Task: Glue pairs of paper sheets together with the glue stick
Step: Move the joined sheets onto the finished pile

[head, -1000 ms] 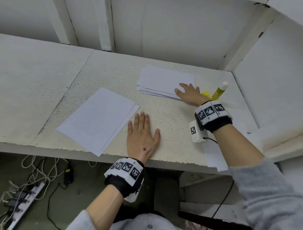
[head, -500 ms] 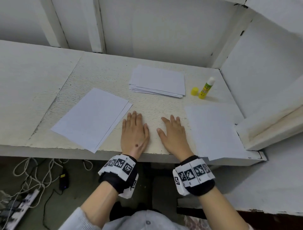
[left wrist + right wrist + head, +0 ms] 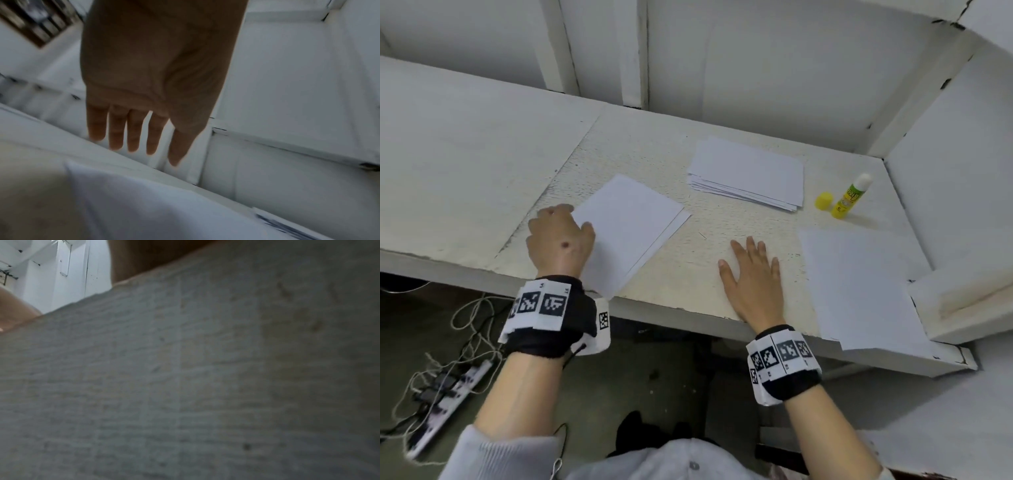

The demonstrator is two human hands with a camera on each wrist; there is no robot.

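Observation:
Two white sheets (image 3: 633, 233) lie overlapped on the desk (image 3: 698, 226), left of centre. My left hand (image 3: 560, 236) is over their left corner, fingers (image 3: 133, 138) straight and holding nothing; whether it touches the paper (image 3: 164, 203) I cannot tell. My right hand (image 3: 751, 274) lies flat, palm down, on the bare desk near the front edge. A stack of white sheets (image 3: 748, 171) sits at the back. The green-and-yellow glue stick (image 3: 854, 195) stands uncapped at the back right, its yellow cap (image 3: 824, 200) beside it. A single sheet (image 3: 859, 284) lies at the right.
White walls close the desk in behind and to the right. A white ledge (image 3: 962, 301) juts in at the front right. Cables and a power strip (image 3: 445, 407) lie on the floor below. The right wrist view shows only the desk surface (image 3: 185, 369) up close.
My right hand came back from the stack and rests flat on the desk, with a single sheet now at the right. My left hand moved left from the desk front over the overlapped sheets.

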